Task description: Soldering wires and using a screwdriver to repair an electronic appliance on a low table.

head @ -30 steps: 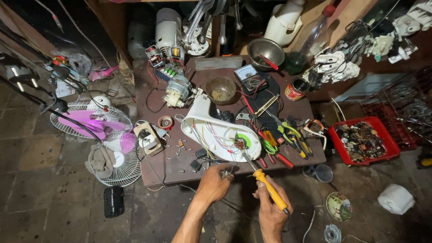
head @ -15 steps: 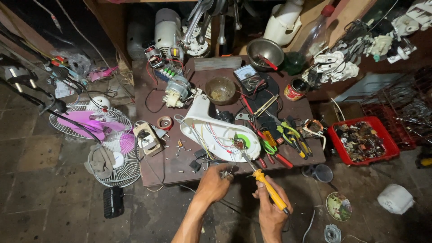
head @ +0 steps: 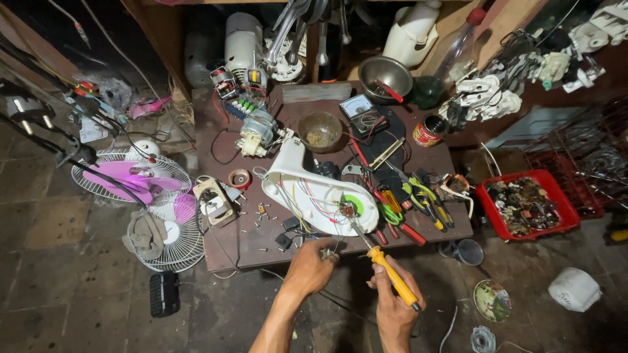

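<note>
While both hands work at the near edge of the tabletop [head: 229,242], items stand as follows. Right hand [head: 392,304]: clenched around the yellow handle of a soldering iron [head: 386,268], its metal tip reaching up to the white fan housing [head: 314,189]. Left hand [head: 313,265]: fingers pinched on thin wires [head: 330,243] trailing from that housing; what else it holds cannot be told. Housing: lying open at the tabletop's middle, coloured wiring and a green ring inside. Right of it: pliers and screwdrivers [head: 412,202] in a heap. Behind: small bowl [head: 319,131], electric motor [head: 257,134], meter [head: 362,112]. Floor, left: pink-bladed fan [head: 131,180]. Floor, right: red tray of parts [head: 523,204].
</note>
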